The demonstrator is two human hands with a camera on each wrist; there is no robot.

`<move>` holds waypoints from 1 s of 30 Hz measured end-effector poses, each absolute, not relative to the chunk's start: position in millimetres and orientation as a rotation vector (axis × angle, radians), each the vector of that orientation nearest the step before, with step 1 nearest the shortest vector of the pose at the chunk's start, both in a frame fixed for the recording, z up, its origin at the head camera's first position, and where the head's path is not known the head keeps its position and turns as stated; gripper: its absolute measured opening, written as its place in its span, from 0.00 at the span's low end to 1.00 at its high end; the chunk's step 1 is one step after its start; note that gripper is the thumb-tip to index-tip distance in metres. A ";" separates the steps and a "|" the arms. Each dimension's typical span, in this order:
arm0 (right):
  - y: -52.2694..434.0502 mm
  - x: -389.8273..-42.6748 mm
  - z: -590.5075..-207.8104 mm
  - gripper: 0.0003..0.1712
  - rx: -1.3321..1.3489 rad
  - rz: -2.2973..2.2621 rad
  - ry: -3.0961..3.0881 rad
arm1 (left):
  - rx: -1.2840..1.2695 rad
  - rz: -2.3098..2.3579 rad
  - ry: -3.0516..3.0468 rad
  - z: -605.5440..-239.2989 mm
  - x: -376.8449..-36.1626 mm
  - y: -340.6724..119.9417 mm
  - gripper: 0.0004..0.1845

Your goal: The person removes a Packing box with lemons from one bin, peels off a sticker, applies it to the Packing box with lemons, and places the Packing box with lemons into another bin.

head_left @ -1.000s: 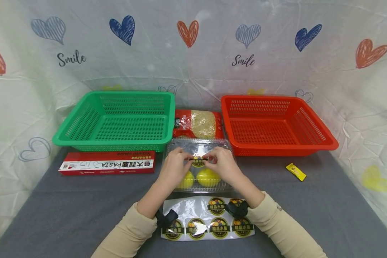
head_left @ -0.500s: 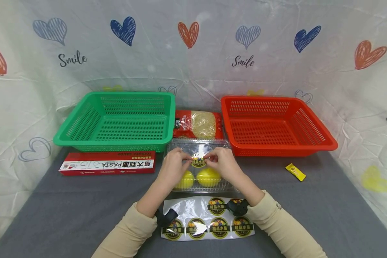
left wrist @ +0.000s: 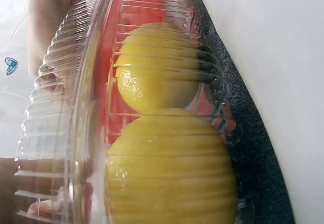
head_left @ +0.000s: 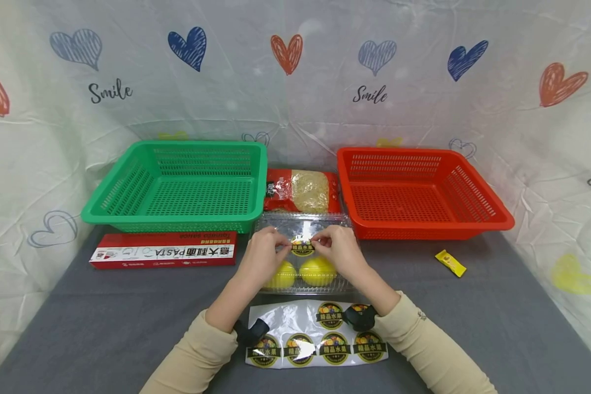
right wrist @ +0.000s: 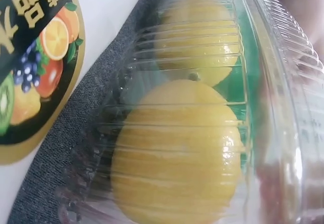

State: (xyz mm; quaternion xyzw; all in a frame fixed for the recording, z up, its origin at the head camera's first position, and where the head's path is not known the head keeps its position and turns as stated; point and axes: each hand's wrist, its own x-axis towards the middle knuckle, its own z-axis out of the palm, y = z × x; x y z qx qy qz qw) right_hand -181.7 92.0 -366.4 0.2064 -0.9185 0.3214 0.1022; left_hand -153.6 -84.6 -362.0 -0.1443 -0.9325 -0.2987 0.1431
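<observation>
A clear plastic clamshell box (head_left: pixel 300 222) with yellow fruits (head_left: pixel 317 272) inside lies in front of me. Over its lid is a round black-and-gold sticker (head_left: pixel 302 248). My left hand (head_left: pixel 265 254) pinches the sticker's left end between thumb and forefinger, and my right hand (head_left: pixel 342 251) does the same at its right end. The left wrist view looks through the ribbed box wall at two yellow fruits (left wrist: pixel 169 168). Similar fruits (right wrist: pixel 177 148) fill the right wrist view, where a hand is partly seen blurred behind the lid.
Below the box lies a sticker sheet (head_left: pixel 295 317), partly under my wrists. A green basket (head_left: pixel 174 225) and a red pasta box (head_left: pixel 162 250) stand left. Behind is a red-and-clear food bag (head_left: pixel 307 190). To the right are a red basket (head_left: pixel 430 224) and a small yellow packet (head_left: pixel 450 263).
The fingertips have shifted very slightly outward, and a little more of the sticker shows between them. Box, baskets and sheet stay where they were.
</observation>
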 end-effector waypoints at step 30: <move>117.5 -174.0 -358.9 0.11 0.531 1.669 -2.474 | -0.418 -1.169 -2.452 -358.4 -138.1 -97.2 0.08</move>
